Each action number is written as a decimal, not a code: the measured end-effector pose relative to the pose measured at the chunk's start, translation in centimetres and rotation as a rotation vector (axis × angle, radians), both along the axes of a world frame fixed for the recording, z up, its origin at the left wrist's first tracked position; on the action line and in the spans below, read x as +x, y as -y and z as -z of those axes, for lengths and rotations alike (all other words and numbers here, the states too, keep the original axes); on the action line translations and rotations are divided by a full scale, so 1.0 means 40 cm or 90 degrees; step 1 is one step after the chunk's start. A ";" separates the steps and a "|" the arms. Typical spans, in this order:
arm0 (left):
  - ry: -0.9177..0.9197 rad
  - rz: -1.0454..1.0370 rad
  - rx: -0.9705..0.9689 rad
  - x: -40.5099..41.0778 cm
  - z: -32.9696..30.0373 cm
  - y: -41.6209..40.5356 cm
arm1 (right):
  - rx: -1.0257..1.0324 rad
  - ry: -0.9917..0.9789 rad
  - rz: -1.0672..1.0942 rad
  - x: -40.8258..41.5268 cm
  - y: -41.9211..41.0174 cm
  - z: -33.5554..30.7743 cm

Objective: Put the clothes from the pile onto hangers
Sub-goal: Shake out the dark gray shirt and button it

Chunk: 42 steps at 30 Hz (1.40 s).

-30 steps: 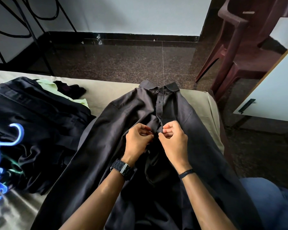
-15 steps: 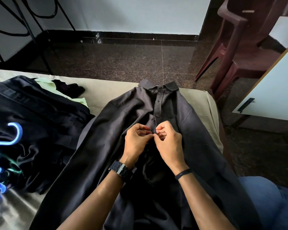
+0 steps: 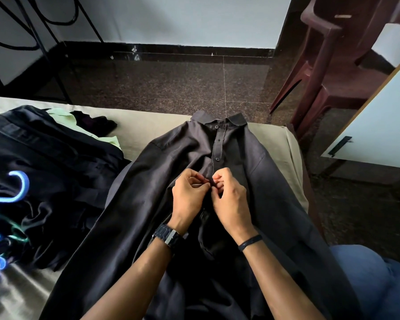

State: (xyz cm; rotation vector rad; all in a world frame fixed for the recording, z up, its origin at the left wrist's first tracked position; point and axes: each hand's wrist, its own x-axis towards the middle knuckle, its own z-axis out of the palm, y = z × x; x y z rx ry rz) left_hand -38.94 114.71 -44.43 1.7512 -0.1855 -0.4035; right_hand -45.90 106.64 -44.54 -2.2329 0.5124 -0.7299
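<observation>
Maroon plastic chair (image 3: 333, 72) on dark speckled floor (image 3: 171, 84); white cabinet door (image 3: 383, 125) right; black metal frame (image 3: 32, 31) left.

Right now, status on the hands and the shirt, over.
Left hand and right hand both pinching the placket of the dark grey shirt, laid flat on the bed. Upper buttons done. Blue hanger untouched at left. Nothing obstructing.

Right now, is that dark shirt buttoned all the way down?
No. The dark shirt is buttoned near the collar; below both hands the front gapes open.
</observation>
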 end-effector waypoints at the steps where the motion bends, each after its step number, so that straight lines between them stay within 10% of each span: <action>1: -0.034 -0.012 -0.019 0.000 0.004 -0.001 | 0.001 0.001 -0.001 -0.001 -0.002 0.003; 18: -0.139 -0.038 -0.123 -0.005 0.014 0.001 | 0.280 -0.011 0.028 -0.007 0.040 0.002; 42: -0.190 -0.068 -0.248 -0.012 0.006 0.016 | 0.303 0.052 0.062 -0.007 0.024 -0.013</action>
